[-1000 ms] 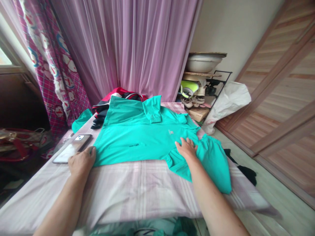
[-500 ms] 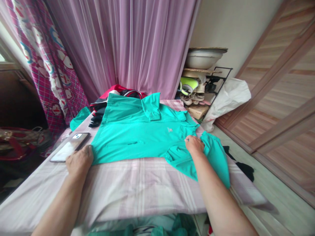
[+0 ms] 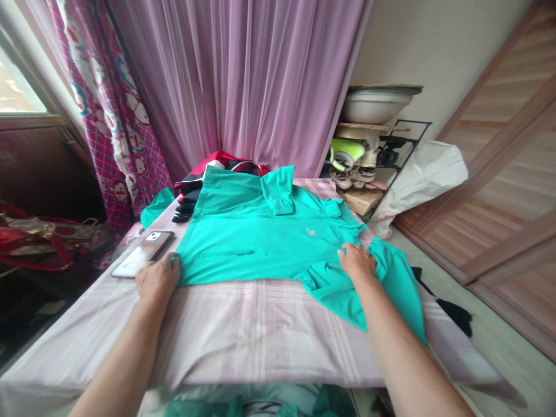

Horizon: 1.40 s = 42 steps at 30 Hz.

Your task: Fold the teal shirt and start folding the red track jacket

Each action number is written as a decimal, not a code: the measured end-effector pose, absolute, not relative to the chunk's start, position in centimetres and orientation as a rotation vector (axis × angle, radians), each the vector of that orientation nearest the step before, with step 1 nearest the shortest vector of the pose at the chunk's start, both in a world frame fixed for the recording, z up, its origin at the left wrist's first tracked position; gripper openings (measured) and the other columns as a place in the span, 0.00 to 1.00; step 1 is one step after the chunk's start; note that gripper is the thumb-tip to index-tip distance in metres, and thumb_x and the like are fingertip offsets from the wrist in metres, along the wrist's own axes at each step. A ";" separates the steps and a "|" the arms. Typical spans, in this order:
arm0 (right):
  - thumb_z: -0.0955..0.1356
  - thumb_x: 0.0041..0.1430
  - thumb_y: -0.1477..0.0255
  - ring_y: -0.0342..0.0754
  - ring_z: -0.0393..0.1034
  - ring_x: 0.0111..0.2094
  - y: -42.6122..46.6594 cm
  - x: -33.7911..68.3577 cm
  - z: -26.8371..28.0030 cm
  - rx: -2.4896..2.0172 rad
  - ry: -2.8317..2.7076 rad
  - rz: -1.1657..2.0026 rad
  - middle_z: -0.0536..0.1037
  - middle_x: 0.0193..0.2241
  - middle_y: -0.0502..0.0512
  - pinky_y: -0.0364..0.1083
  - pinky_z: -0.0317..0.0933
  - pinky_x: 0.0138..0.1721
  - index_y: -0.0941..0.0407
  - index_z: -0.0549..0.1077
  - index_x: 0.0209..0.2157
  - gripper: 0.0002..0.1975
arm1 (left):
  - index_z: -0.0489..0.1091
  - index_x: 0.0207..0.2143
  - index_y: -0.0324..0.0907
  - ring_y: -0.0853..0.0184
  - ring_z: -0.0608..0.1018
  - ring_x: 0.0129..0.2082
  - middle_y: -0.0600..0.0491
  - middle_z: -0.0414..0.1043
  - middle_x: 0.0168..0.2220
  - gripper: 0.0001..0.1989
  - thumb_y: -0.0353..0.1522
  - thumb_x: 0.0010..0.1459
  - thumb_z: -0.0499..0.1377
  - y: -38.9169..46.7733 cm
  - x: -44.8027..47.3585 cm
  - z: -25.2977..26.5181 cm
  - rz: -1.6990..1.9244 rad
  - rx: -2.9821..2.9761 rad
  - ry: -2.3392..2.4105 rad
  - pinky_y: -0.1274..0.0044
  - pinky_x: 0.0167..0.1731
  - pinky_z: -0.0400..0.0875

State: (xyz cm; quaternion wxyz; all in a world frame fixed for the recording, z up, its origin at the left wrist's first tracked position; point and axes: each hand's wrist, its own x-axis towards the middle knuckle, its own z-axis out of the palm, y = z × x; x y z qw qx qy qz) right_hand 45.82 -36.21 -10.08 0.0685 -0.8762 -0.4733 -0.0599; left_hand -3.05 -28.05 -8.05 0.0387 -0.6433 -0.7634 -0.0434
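Note:
A turquoise zip jacket [image 3: 243, 231] lies spread across the table, its hem to the left and its hood to the right. One sleeve is folded over the far side, and the near sleeve bends toward me. My left hand [image 3: 157, 277] is closed on the near corner of the hem, beside a phone [image 3: 141, 255] lying camera side up. At the shoulder, close to the hood, my right hand [image 3: 357, 262] grips the fabric with its fingers bent. The fingertips of both hands are partly hidden.
A plaid cloth [image 3: 243, 330] covers the table. Folded dark and red clothes [image 3: 186, 200] lie behind the hem. Past the far right corner stands a rack [image 3: 402, 156] with shoes and a basin [image 3: 377, 105], next to a white bag [image 3: 430, 179]. Purple curtains [image 3: 260, 81] hang behind.
The whole view has swung a little to the left, so everything sits further right. Both hands stay at the same places on the jacket, which lies nearly the same.

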 end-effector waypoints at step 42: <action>0.62 0.66 0.50 0.58 0.41 0.72 -32.1 28.0 -11.3 -1.711 -2.485 0.246 0.49 0.72 0.63 0.65 0.36 0.69 0.51 0.53 0.71 0.38 | 0.52 0.71 0.45 0.46 0.51 0.72 0.42 0.48 0.73 0.43 0.58 0.61 0.51 -28.0 2.3 -11.7 -0.147 -2.657 -1.769 0.48 0.66 0.45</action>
